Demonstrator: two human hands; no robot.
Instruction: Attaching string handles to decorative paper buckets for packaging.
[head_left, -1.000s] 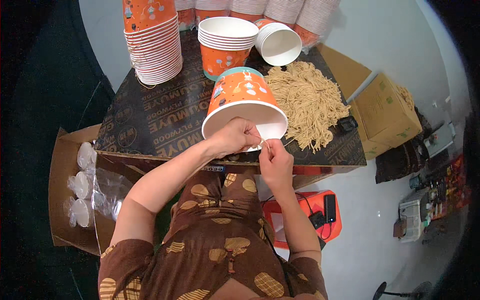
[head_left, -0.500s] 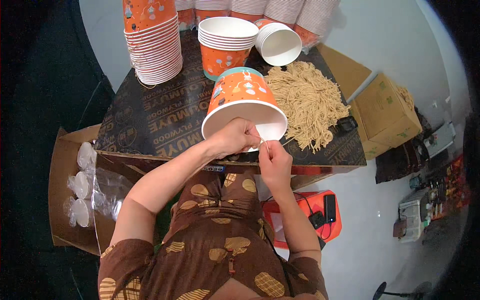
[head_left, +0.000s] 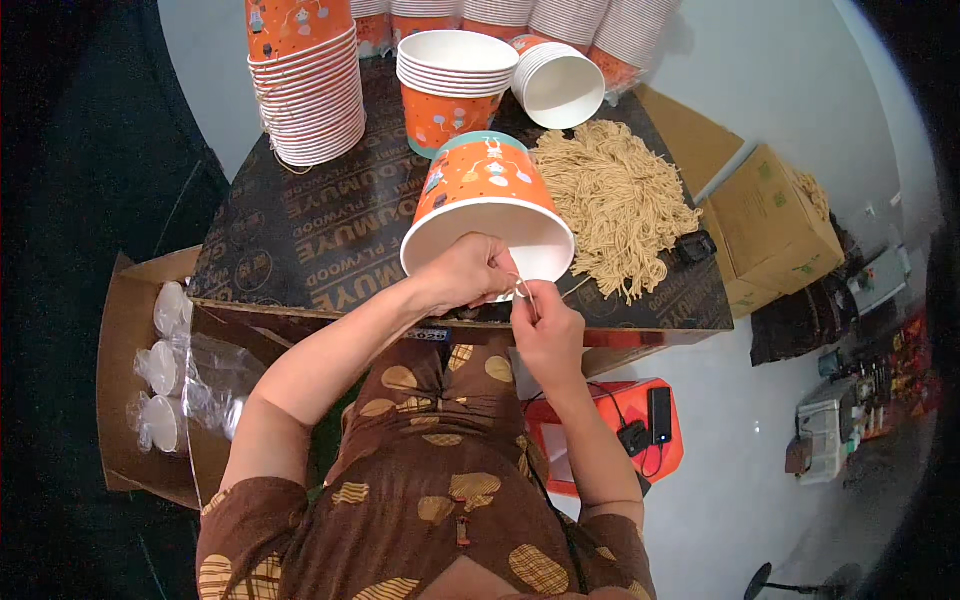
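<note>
Two hands work one piece of cord [head_left: 521, 286] at the lower rim of one orange bucket [head_left: 490, 180], which lies on its side on the worktop [head_left: 350, 225], mouth toward the person. The left hand [head_left: 472, 272] is in front of that mouth, its thumb and fingertips closed in a pinch on the cord. The right hand [head_left: 548, 325], just beside it near the worktop's front edge, is curled, finger and thumb pinching the same cord.

Right of the bucket is one heap of cord [head_left: 615, 205], its strands too many to count, with one small black object [head_left: 694, 246] near it. Behind stand one tall inverted stack [head_left: 310, 105] and one short upright stack [head_left: 455, 95]; one more stack [head_left: 560, 88] lies tipped over. Along the back, five stacks [head_left: 492, 14] show, cut off above. An open carton [head_left: 120, 380] at left shows three white wrapped pieces [head_left: 163, 368].
</note>
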